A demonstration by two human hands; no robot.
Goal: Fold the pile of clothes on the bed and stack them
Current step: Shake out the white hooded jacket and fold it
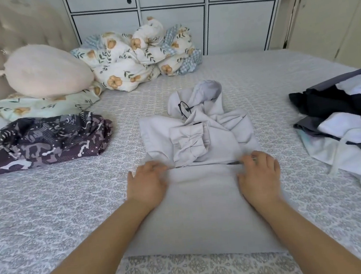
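A pale grey hoodie (pixel 205 201) lies in the middle of the bed, its lower half folded up over the body, sleeves crossed on the chest and hood pointing away from me. My left hand (pixel 146 184) holds the left end of the folded edge, fingers curled on the cloth. My right hand (pixel 259 173) holds the right end of the same edge. A folded dark patterned garment (pixel 47 142) sits at the left. An unfolded pile of black, white and grey clothes (pixel 344 122) lies at the right.
The bed (pixel 48 208) has a grey patterned cover. A floral quilt (pixel 141 55) is bunched at the far side, with a cream plush pillow (pixel 46 70) and floral pillow (pixel 43 106) by the padded headboard. White cabinets (pixel 172 13) stand behind the bed.
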